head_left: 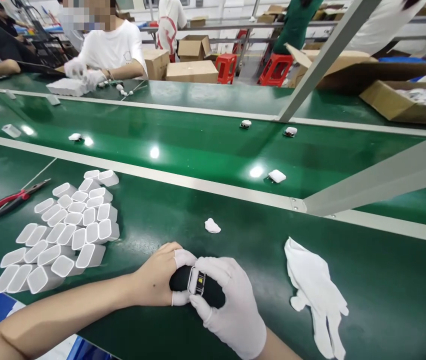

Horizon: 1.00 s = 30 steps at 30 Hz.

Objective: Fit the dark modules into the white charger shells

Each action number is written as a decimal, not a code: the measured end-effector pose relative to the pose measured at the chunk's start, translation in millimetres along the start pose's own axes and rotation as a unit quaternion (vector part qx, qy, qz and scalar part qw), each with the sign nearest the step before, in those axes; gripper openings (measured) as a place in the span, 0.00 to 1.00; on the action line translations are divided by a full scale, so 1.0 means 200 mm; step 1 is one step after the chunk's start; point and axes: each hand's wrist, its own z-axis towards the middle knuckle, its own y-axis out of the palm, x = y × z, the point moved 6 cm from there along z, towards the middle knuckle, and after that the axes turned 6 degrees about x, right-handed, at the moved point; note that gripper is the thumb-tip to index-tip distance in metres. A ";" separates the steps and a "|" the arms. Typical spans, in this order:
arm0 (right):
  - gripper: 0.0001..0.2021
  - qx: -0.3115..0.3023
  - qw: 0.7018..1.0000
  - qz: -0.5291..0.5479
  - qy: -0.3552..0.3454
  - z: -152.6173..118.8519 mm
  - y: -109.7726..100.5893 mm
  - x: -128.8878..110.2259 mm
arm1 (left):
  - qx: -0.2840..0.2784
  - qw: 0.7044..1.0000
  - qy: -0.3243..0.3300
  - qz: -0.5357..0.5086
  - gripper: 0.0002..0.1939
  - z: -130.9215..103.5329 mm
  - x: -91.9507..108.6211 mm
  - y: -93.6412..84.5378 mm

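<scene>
Pinching the electronic module [200,281] at the frame's lower centre, the left hand [158,277] and gloved right hand [233,302] should press only its rim.

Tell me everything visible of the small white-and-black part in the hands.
The small white-and-black part has a rounded, plastic-looking white shell at picture left and a dark section with a small yellow patch at right. Its long side runs roughly upright in view. It is held over the dark green tabletop, between the fingers of the white-capped left hand and the white-gloved right hand. Finer detail is unreadable.
</scene>
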 end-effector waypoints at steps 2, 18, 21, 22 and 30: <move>0.18 -0.001 1.000 -0.012 0.007 0.01 0.00 0.00 | 0.005 1.000 0.006 -0.001 0.23 0.00 0.00 0.00; 0.10 0.004 0.990 -0.061 -0.128 0.01 -0.07 -0.06 | 0.001 1.000 -0.008 -0.018 0.20 0.03 0.03 -0.01; 0.07 0.007 0.976 -0.140 -0.165 0.02 -0.07 -0.10 | 0.009 1.000 0.006 -0.016 0.20 0.03 0.03 -0.02; 0.08 0.010 0.973 -0.160 -0.168 0.01 -0.06 -0.11 | 0.014 1.000 0.012 -0.015 0.21 0.03 0.03 -0.02; 0.10 -0.029 0.970 -0.198 -0.135 0.01 0.04 -0.11 | 0.024 0.999 0.026 -0.018 0.22 0.02 0.02 -0.01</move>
